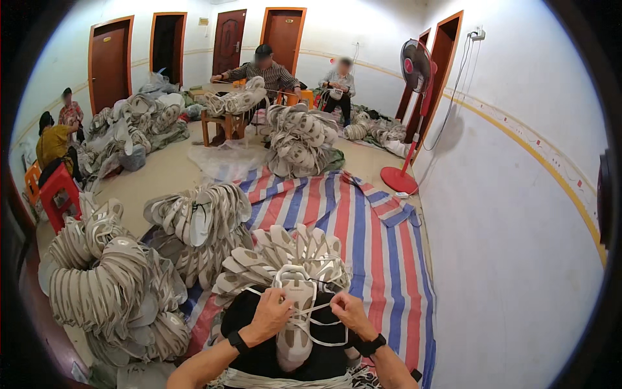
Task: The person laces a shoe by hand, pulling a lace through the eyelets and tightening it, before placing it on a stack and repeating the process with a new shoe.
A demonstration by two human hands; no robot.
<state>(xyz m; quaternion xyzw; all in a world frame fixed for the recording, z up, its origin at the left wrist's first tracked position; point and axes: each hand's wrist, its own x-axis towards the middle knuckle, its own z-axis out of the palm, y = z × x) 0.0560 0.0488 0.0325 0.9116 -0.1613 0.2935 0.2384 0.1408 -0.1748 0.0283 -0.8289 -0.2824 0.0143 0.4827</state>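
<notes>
On my lap, over dark cloth, lies a pale grey and white shoe upper (295, 349), toe toward me. A white shoelace (319, 307) crosses its front, and one loop of it hangs to the right of the upper. My left hand (272, 315) is closed on the lace at the left side of the upper. To the right, my right hand (350, 314) pinches another stretch of the lace, held out from the upper. Just beyond my hands, a fan of similar shoe uppers (272, 245) rests on the striped sheet. White laces (278, 379) lie across my lap.
Tied bundles of uppers (116, 285) pile up at left, with another stack (197, 211) farther in. A striped sheet (359, 259) covers the floor. A red standing fan (398, 180) is by the right wall. Several people work beyond, one at a wooden table (223, 123).
</notes>
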